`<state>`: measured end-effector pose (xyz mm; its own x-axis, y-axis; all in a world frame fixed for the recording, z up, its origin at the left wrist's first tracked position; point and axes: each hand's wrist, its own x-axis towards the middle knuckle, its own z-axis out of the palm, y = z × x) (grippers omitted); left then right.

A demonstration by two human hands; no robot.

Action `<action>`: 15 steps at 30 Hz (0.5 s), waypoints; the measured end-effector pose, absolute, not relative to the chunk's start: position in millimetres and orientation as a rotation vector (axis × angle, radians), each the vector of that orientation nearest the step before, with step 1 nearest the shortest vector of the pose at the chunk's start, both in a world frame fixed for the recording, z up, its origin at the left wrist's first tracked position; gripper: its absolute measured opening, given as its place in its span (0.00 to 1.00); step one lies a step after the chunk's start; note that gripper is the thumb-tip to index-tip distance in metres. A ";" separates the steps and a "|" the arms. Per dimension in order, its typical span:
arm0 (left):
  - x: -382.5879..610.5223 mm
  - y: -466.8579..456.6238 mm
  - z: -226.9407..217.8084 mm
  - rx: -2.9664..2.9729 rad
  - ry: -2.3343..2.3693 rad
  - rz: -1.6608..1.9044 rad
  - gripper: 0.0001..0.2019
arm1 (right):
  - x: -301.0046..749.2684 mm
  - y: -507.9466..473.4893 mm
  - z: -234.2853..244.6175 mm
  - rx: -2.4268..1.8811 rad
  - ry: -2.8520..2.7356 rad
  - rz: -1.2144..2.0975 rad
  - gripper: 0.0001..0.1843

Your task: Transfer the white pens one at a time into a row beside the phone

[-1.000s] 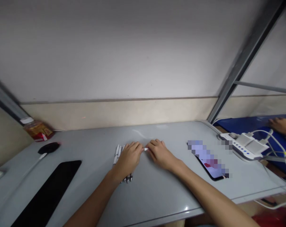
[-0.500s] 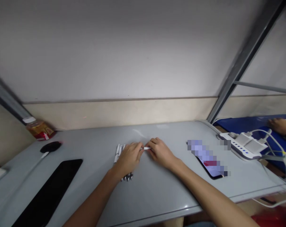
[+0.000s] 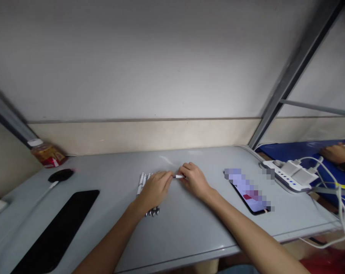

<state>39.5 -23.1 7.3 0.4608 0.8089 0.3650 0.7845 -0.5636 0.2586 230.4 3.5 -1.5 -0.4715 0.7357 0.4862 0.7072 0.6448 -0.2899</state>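
My left hand [image 3: 155, 187] and my right hand [image 3: 194, 179] meet at the middle of the grey table [image 3: 186, 228], both pinching a small white pen [image 3: 178, 176] between their fingertips. The left hand lies over a row of several white pens [image 3: 143, 180] whose metal tips stick out below the wrist. How each hand grips the small pen is partly hidden by the fingers.
A lit phone [image 3: 248, 191] lies right of my hands, a white power strip [image 3: 288, 174] with chargers and cables beyond it. A black mat [image 3: 58, 228], a black mouse [image 3: 60, 175] and a jar [image 3: 47, 154] are at left. Another person's hand [image 3: 335, 152] rests on the blue table.
The white pen between my fingertips shows a little longer, and my right hand has shifted slightly to the right. The row of pens has not moved.
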 end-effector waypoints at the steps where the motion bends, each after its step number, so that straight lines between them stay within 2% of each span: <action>1: 39.4 -23.5 7.8 2.631 1.428 0.718 0.15 | 232.2 4.9 -1.1 -1.124 -2.263 0.074 0.11; 5: 36.7 -20.3 6.8 2.573 1.403 0.741 0.17 | 240.0 11.3 1.2 -1.113 -2.143 0.214 0.09; 9: 32.8 -13.2 5.0 2.448 1.467 0.868 0.16 | 245.0 18.2 5.1 -1.100 -1.896 0.640 0.02; 12: 31.0 -10.8 5.8 2.403 1.497 0.898 0.15 | 247.3 21.9 9.3 -1.088 -1.652 1.008 0.12; 15: 30.7 -11.4 6.4 2.404 1.496 0.885 0.15 | 249.4 22.6 11.6 -1.096 -1.638 1.027 0.16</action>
<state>30.7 -11.4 6.4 0.3182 0.8631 0.3922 0.7592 -0.4798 0.4397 249.4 22.6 11.6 -0.2159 0.9514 0.2196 0.2168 0.2660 -0.9393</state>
